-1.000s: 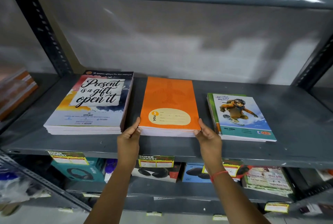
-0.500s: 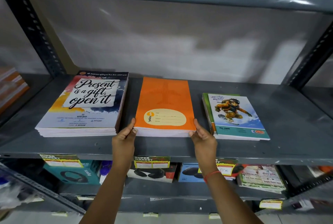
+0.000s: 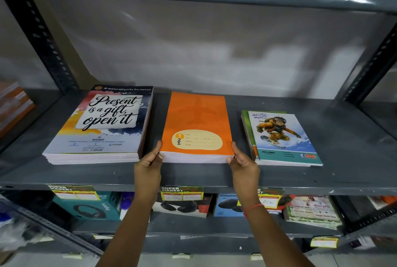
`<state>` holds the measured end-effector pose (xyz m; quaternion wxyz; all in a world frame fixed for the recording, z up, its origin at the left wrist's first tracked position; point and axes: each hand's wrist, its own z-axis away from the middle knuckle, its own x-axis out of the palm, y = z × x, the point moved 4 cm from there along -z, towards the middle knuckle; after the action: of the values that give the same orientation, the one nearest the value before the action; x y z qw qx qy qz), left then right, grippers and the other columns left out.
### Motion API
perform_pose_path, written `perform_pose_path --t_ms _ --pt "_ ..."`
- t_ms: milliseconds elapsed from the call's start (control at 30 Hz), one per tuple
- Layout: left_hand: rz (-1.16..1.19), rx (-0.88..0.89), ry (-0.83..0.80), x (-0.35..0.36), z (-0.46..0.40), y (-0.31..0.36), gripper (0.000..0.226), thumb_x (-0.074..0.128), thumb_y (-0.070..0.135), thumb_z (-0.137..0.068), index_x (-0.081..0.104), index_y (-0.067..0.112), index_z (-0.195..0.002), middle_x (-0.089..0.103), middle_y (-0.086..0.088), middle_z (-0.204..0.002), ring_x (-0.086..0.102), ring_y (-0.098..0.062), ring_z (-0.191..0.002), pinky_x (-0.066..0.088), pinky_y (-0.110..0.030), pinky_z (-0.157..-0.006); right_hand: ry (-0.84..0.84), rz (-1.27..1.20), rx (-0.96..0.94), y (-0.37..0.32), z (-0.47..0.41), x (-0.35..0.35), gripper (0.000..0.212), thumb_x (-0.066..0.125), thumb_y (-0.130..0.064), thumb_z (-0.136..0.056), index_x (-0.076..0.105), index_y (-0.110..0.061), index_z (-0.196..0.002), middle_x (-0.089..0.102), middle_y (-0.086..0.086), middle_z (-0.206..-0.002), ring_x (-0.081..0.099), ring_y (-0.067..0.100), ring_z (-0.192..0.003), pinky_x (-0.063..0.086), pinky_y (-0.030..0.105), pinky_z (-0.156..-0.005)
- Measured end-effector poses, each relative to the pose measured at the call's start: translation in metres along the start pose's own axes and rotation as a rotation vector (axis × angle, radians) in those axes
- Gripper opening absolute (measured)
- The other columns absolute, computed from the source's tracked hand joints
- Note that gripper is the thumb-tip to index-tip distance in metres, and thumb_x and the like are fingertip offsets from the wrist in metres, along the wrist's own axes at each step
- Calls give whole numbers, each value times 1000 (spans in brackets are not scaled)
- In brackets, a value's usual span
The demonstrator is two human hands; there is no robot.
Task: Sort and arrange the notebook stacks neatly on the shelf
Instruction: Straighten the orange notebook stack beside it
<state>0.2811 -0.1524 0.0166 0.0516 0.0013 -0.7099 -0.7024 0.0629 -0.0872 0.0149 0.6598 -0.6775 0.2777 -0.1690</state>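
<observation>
The left hand (image 3: 148,164) and right hand (image 3: 243,162) grip the near corners of the orange notebook stack (image 3: 196,127), thumbs on its cover, the stack lying flat between them on the grey shelf (image 3: 343,159). Outside the left hand lies the "Present is a gift" stack (image 3: 103,125); outside the right, the snowboarder stack (image 3: 281,138).

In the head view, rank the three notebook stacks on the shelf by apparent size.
1. "Present is a gift" stack
2. Orange stack
3. Snowboarder stack
All sit at similar depth, so the order seems reliable.
</observation>
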Motion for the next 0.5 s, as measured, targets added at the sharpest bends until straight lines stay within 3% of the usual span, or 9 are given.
perform_pose_path --t_ms 100,200,300,367,400,433,500 --pt "-3 3 8 -1 0 -2 36 50 4 -90 54 13 -124 55 8 -120 53 -3 -105 37 -12 -88 6 9 -11 0 1 0 40 59 -2 -86 55 -7 -126 59 -6 -115 58 10 -101 41 34 -105" --pt "15 8 11 1 2 0 36 50 4 -89 54 13 -124 56 8 -119 54 9 -94 40 -6 -83 -5 7 -15 1 -1 -1 41 58 0 -87 55 -8 -126 59 -4 -119 56 8 -106 40 32 -106" --pt "-22 5 10 3 4 4 37 50 4 -90 53 12 -126 55 3 -126 53 -7 -108 38 -20 -98 -36 3 -9 -2 -1 -2 42 55 2 -88 52 -7 -129 54 -9 -116 55 7 -104 40 23 -104" --pt "-100 49 70 6 12 8 38 49 10 -91 48 14 -129 57 -3 -123 52 -14 -105 43 -15 -90 -62 -11 -1 -4 1 -3 45 52 4 -89 47 -7 -133 56 -8 -116 52 4 -100 39 7 -96" --pt "-202 106 137 8 19 10 40 48 15 -92 44 17 -132 59 -6 -119 53 -17 -100 48 -16 -83 -87 -34 15 -5 3 -4 47 51 5 -89 45 -8 -134 58 -6 -118 51 3 -101 37 5 -96" --pt "-317 185 196 14 30 13 42 47 19 -93 39 20 -134 60 -10 -121 55 -22 -101 51 -21 -83 -106 -56 21 -7 7 -7 49 51 5 -89 44 -9 -135 59 -5 -120 51 1 -105 38 11 -100" --pt "-424 390 191 42 58 19 46 44 22 -94 31 21 -138 45 -6 -142 44 -20 -128 39 -28 -105 -76 -69 -40 -13 15 -28 50 53 4 -88 45 -16 -133 60 -17 -116 58 -1 -102 42 22 -103"
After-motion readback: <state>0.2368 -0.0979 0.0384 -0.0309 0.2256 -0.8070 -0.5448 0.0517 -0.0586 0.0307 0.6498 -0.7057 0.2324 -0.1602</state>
